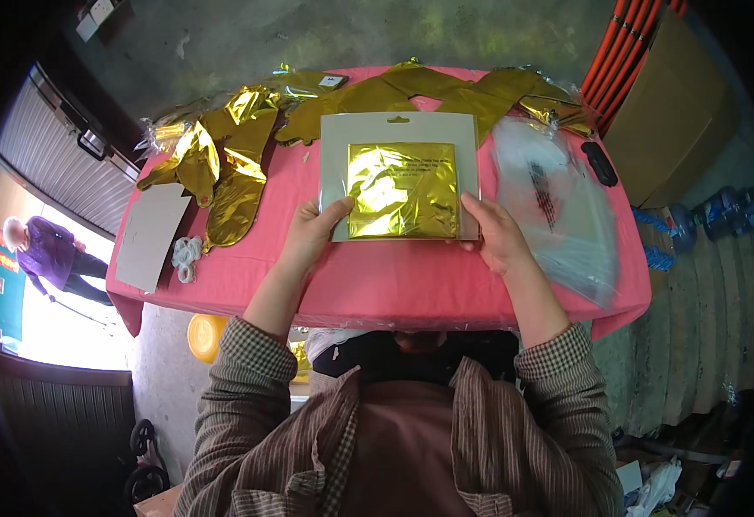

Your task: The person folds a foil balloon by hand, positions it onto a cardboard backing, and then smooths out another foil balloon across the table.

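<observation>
A flat clear bag [335, 164] with a pale backing card and a folded gold foil piece [403, 189], likely a foil balloon, is held upright in front of me. My left hand [313, 231] grips its lower left edge, thumb on the front. At the lower right edge my right hand [499, 233] pinches it the same way; the fingers behind are mostly hidden. Black print shows over the foil. Behind the bag, large unfolded gold foil balloons [420, 84] lie along the far edge of the table, and more crumpled gold foil [239, 172] lies to the left.
On the pink-covered table [394, 293] are a grey-white card stack [154, 237], white ring-like coils [187, 254], a pile of clear bags [566, 233] and a black object [599, 164]. A cardboard sheet [670, 112] stands right. A person [58, 250] stands outside the left doorway.
</observation>
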`<control>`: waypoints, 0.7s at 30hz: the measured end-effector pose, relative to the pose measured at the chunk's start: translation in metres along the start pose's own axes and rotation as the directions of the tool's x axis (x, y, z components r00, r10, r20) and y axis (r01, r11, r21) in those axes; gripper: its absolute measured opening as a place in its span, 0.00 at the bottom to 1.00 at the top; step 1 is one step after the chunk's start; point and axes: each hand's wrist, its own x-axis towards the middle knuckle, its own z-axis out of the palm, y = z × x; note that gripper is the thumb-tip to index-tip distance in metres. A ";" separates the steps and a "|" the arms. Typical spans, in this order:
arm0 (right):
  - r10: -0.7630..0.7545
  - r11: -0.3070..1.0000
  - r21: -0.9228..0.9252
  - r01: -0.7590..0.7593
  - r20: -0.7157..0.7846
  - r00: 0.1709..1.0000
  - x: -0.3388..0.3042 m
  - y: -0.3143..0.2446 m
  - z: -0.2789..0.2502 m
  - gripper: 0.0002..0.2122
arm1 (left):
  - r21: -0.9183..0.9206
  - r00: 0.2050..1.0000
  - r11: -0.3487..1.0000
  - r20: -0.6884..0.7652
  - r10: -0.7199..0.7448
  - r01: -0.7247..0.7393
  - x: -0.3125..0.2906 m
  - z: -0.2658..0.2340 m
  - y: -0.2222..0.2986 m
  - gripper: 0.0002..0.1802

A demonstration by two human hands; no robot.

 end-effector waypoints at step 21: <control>-0.100 0.984 -0.116 0.136 0.273 0.957 -0.007 0.000 0.013 0.10 | -0.414 0.994 0.910 0.099 0.042 0.003 -0.135 -0.140 0.041 0.22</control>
